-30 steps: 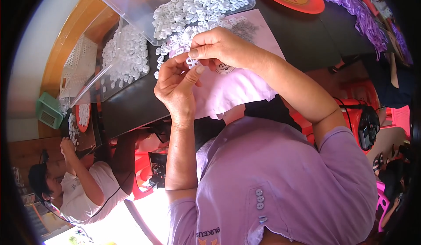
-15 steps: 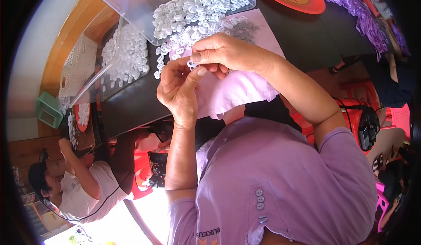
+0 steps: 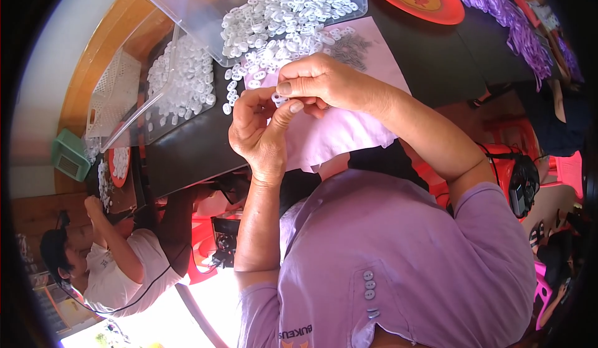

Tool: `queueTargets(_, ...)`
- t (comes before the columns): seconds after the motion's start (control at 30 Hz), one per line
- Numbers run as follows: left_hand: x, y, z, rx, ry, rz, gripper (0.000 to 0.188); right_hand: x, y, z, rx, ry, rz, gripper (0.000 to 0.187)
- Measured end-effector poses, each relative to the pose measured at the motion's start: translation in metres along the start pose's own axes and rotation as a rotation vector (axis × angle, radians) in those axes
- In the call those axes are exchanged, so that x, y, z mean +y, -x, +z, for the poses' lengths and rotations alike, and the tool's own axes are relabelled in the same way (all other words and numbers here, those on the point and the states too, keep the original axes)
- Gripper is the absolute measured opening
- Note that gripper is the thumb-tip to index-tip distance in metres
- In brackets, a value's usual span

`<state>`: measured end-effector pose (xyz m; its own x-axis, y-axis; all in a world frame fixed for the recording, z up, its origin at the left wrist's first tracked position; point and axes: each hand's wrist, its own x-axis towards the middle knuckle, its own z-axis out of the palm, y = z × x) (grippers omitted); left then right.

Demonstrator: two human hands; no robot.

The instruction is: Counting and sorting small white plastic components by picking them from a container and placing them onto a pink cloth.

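Observation:
Between both sets of fingertips is a small white plastic piece with round holes (image 3: pixel 279 99), resembling a cord lock. My left hand (image 3: pixel 256 137) pinches it from below with thumb and forefinger. From above, my right hand (image 3: pixel 333 83) closes its thumb and fingers on the same piece. Whether the right fingers also grip something smaller is hidden. Both hands are over a pink cloth (image 3: pixel 349 127) that hangs off the table's near edge. Just beyond them lies a loose heap of white holed pieces (image 3: pixel 283 49), with a patch of tiny grey springs (image 3: pixel 351 50) beside it.
A clear plastic box (image 3: pixel 362 2) full of white pieces stands at the far side. More white pieces (image 3: pixel 184 77) lie to its left. A red plate (image 3: pixel 453 13) and purple ribbon-like strips (image 3: pixel 520 30) are at far right. Another person (image 3: pixel 128 251) sits at left.
The view has shifted slightly, and both hands sit a little lower and further right in it. The white piece stays pinched between them, less of it showing now.

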<state>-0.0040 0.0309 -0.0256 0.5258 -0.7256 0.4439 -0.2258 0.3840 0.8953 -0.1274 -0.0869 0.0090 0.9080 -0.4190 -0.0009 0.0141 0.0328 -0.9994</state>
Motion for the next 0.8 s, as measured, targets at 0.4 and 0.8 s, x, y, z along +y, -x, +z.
queueTargets(0.4,0.004,-0.006,-0.003,-0.024,0.173,0.012,0.019,0.010,0.000,0.011,-0.122,-0.143,-0.009,0.024)
queueTargets(0.8,-0.005,-0.011,-0.004,0.057,0.024,0.165,0.011,0.008,-0.004,0.002,-0.096,-0.340,0.133,0.022)
